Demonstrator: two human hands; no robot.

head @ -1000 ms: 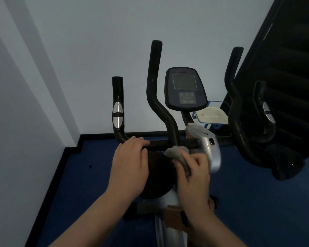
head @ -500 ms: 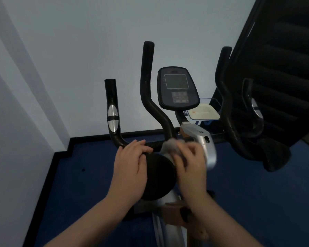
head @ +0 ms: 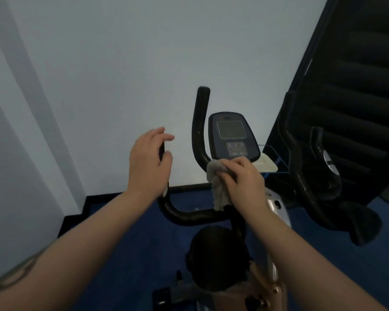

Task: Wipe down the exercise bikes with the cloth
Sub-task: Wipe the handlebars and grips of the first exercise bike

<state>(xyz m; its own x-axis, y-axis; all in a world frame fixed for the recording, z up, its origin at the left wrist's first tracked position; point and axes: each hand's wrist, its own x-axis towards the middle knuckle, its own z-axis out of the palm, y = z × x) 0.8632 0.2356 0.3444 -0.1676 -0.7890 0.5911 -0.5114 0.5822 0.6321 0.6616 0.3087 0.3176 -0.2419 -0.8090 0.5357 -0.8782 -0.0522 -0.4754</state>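
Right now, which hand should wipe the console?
Right. The right hand already grips the cloth just under the console. The left hand has no cloth; it sits at the left grip, fingers loose.

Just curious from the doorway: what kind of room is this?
Likely a small gym or exercise room: an exercise bike with a display console, a second black machine beside it, and blue floor.
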